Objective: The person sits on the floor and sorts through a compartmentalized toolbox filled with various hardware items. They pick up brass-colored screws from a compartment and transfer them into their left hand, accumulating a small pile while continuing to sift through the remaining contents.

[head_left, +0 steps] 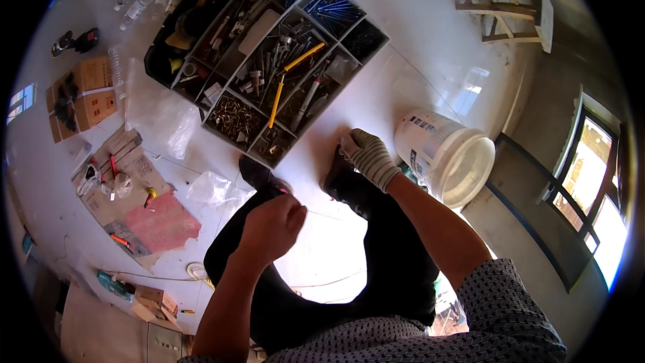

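My left hand (274,226) is bare and closed in a fist above my left thigh. Whatever it may hold is hidden. My right hand (371,158) wears a striped knit glove and hovers near my right shoe, its fingers curled in. Nothing I can name shows between them. Just ahead of both hands stands a grey divided tool tray (293,146). Its compartments hold brass-coloured screws (235,119), blue rods or plugs (329,7), several metal bits, and a long tool with two yellow arms (276,104).
A white plastic bucket (437,141) lies tilted to the right. Far right are a wooden stool (504,10) and a dark frame (537,228) against the wall. Flattened cardboard (144,175) with tools, clear plastic (209,188), a drill (84,40) and bottles (138,7) lie left.
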The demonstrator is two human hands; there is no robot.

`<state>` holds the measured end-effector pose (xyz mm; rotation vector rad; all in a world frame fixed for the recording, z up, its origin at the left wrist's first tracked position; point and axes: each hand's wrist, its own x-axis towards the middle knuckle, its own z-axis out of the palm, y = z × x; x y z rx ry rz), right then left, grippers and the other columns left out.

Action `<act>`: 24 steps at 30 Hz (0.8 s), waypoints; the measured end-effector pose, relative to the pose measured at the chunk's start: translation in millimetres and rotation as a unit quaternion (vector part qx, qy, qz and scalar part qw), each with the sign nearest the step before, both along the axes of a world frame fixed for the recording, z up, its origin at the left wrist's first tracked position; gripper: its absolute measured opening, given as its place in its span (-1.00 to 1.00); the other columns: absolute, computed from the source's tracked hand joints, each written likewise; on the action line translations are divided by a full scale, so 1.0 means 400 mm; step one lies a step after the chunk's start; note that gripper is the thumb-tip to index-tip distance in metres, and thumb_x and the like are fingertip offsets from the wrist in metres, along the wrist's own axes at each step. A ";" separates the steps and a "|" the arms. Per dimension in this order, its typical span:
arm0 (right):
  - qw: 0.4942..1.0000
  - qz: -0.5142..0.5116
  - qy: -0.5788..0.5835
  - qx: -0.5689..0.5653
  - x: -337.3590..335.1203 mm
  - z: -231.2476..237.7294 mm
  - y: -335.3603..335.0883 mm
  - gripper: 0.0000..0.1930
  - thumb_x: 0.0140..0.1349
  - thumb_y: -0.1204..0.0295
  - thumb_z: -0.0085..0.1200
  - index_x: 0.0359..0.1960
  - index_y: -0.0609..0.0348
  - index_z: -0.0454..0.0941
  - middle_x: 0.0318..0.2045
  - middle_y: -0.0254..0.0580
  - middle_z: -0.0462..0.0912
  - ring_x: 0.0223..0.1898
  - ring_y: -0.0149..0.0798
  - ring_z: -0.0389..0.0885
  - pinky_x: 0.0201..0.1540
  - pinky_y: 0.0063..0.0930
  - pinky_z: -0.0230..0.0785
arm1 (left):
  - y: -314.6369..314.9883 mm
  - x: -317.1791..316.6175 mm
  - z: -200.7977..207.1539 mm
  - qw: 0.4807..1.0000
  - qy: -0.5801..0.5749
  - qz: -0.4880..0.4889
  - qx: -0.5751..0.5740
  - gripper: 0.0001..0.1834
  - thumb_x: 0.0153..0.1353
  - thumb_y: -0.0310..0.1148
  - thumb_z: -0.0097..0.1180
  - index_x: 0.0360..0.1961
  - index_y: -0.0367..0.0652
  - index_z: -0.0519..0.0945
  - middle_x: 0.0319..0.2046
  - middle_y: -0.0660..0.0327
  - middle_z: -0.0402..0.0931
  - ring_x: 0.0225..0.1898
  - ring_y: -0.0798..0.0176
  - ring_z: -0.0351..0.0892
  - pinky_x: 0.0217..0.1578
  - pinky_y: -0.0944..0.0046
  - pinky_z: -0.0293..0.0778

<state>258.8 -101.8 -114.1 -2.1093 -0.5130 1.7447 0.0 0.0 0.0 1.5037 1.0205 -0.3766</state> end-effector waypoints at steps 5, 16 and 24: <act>0.982 -0.160 0.056 0.081 -0.027 -0.090 0.120 -0.46 0.50 -0.02 0.03 0.05 0.33 0.55 -0.21 -0.26 0.66 -0.26 -0.41 0.61 -0.10 -0.47 0.53 | -0.009 0.052 -0.162 0.998 -0.061 -0.002 -0.030 -0.73 0.36 -0.23 0.17 -0.35 -0.24 0.59 -0.44 0.01 0.62 -0.39 -0.12 0.63 -0.32 0.03 0.52; 0.991 -0.122 0.052 0.019 -0.031 -0.188 0.155 -0.55 0.51 0.06 0.04 0.01 0.28 0.57 -0.31 -0.25 0.66 -0.34 -0.42 0.62 -0.25 -0.51 0.53 | -0.043 0.060 -0.273 0.993 -0.106 -0.047 -0.034 -0.78 0.37 -0.28 0.15 -0.36 -0.19 0.62 -0.42 0.11 0.62 -0.34 0.00 0.66 -0.31 0.06 0.53; 0.999 0.049 0.010 -0.007 0.026 -0.179 0.210 -0.46 0.45 -0.07 0.09 -0.20 0.30 0.64 -0.46 -0.25 0.69 -0.49 -0.42 0.60 -0.41 -0.54 0.49 | 0.031 0.094 -0.320 0.970 -0.194 -0.126 0.079 -0.76 0.36 -0.26 0.17 -0.31 -0.26 0.59 -0.43 0.08 0.60 -0.36 0.03 0.66 -0.35 0.07 0.56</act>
